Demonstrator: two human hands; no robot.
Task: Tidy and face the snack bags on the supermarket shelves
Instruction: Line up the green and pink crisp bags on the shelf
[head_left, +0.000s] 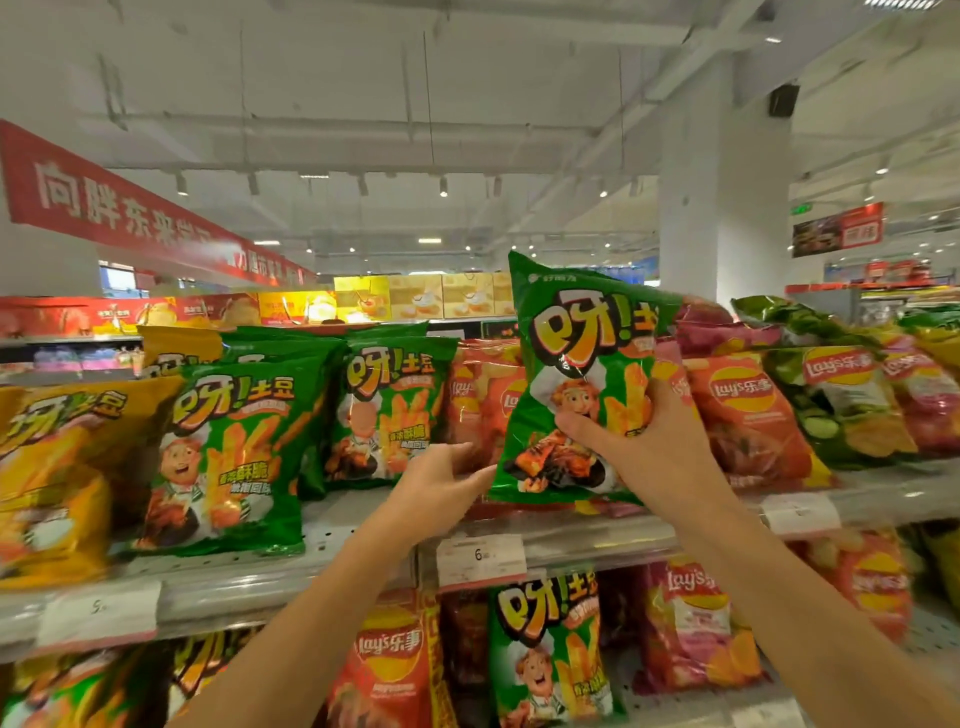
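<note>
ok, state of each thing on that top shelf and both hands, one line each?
Green potato-stick bag in hand: lifted upright, front facing out, in front of the red bags.
Right hand: grips that bag's lower half.
Left hand: fingers extended, at the bag's lower left corner; contact unclear.
Green potato-stick bags on shelf: standing, fronts out.
Red Lay's chip bags: leaning back, fronts out.
</note>
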